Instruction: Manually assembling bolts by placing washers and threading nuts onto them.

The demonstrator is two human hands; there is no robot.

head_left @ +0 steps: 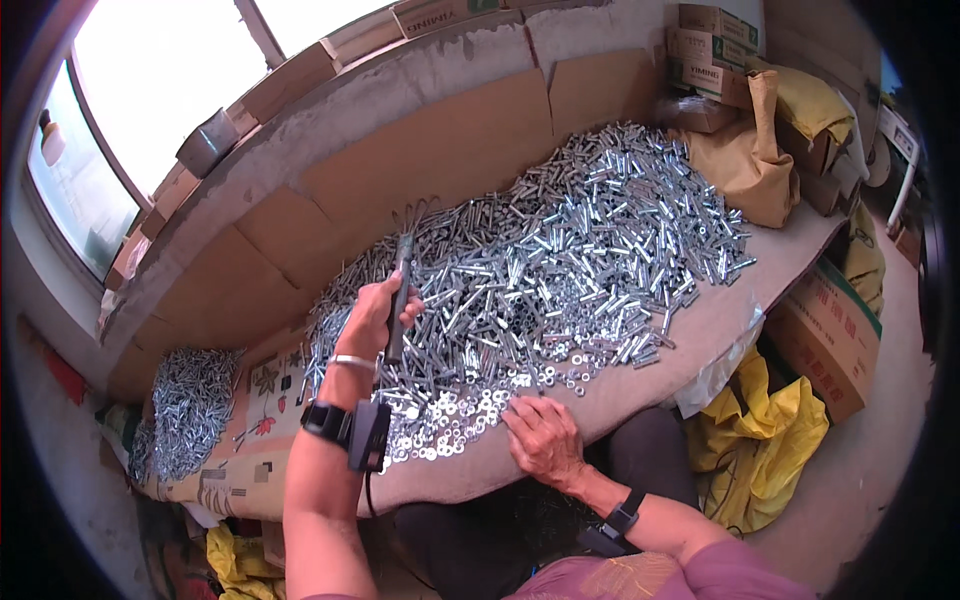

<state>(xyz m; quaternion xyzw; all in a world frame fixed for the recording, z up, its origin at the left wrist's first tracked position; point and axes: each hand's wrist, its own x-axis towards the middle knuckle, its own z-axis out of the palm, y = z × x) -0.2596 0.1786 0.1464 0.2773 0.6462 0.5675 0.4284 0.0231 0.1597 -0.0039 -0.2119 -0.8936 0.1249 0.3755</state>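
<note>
My left hand (377,312) is closed around the dark handle of a small hand rake (405,247), whose bent wire tines reach over the far side of a large heap of silvery metal rods, perhaps bolts or sleeves (560,240). Palm down at the front edge of the heap lies my right hand (545,440), fingers loosely bent and holding nothing visible. Its fingertips are beside loose flat washers (490,402). More washers and small nuts (440,430) spread between the two forearms.
Cardboard sheets (430,130) stand behind the heap on the covered table (620,400). A smaller pile of metal pieces (195,405) lies far left. Stacked boxes (715,50) and a tan sack (750,160) occupy the back right. Yellow bags (765,440) and a carton (825,340) stand right.
</note>
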